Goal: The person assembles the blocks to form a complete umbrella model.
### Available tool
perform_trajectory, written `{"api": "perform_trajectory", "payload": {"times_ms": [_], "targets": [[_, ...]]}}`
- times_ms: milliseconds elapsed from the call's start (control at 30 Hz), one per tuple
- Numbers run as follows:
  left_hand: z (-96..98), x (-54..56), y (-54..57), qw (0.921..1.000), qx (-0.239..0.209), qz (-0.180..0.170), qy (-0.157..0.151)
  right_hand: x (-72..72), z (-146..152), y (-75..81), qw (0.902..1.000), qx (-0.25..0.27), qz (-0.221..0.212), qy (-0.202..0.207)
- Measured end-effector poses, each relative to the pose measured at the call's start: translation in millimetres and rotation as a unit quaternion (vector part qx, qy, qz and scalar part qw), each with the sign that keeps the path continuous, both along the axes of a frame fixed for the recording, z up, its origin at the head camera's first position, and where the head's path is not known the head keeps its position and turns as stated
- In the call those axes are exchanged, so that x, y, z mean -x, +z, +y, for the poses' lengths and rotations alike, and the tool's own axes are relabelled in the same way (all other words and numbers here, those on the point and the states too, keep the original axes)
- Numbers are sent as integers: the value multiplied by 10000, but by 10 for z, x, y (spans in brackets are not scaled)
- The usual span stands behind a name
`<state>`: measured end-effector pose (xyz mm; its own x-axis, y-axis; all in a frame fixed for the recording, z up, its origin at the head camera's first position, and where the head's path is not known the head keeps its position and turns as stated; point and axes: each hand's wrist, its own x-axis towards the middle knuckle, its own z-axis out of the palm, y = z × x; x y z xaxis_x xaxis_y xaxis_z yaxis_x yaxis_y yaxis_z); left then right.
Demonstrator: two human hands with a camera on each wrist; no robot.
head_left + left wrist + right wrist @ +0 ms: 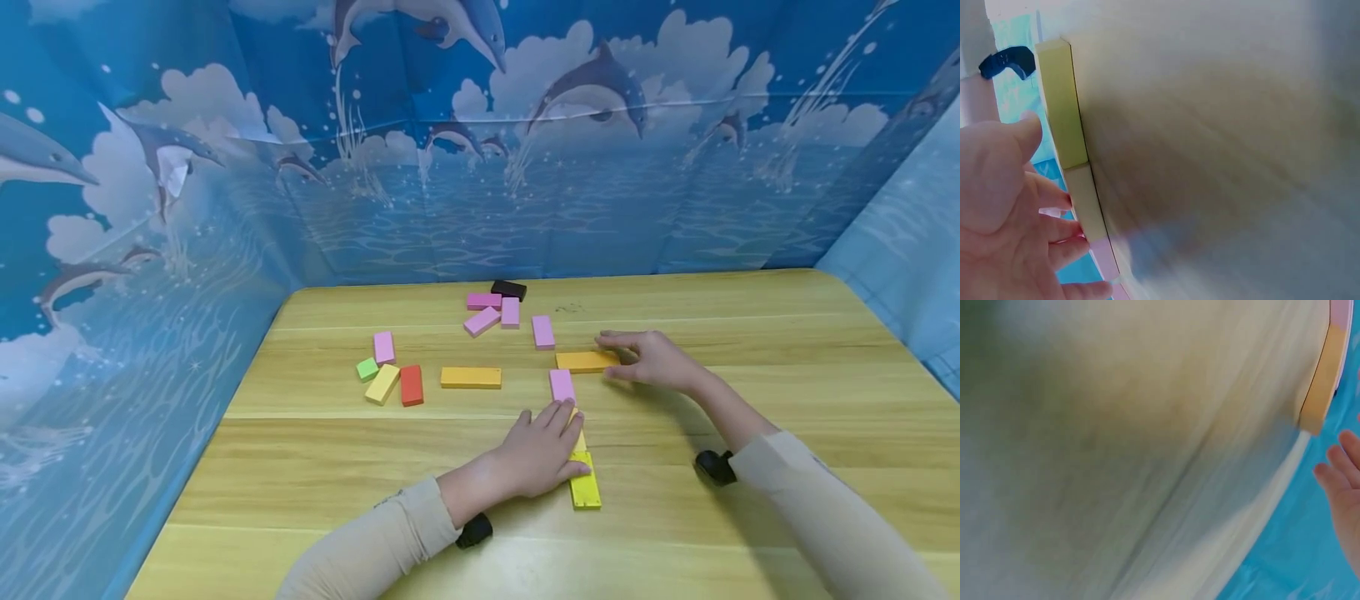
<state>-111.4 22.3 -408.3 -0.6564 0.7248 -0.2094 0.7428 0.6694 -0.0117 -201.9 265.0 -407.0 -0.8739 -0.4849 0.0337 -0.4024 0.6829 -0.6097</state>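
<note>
A yellow block (587,493), a pale yellow block (1086,203) and a pink block (562,385) lie end to end in a row. Over that row my left hand (536,454) rests with its fingers extended, covering much of the pale block. Its thumb is on the yellow block, and its fingertips reach the near end of the pink one. Beyond the row, an orange block (585,362) lies crosswise. My right hand (658,360) is at the right end of this block, fingers and thumb spread apart. Whether it touches the block is hard to tell.
Another orange block (471,378) lies left of the row. Farther left sit red (412,386), cream (383,385), green (367,369) and pink (384,347) blocks. Pink blocks (482,322) and a black block (509,290) lie near the table's back edge, before a dolphin-print curtain (487,225).
</note>
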Motion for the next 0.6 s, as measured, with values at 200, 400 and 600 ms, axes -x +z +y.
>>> {"api": "perform_trajectory", "payload": {"times_ms": [200,400,600], "targets": [[-26,2,5,10000,7,22,-77,-176,-172,9,9879,-809,1096,744],[-120,-3,76,9997,-210,25,-121,-299,-296,0,9809,-878,1216,1239],[-403,128,192,9971,-669,-160,318,-339,-338,-28,9817,-940,969,1346]]}}
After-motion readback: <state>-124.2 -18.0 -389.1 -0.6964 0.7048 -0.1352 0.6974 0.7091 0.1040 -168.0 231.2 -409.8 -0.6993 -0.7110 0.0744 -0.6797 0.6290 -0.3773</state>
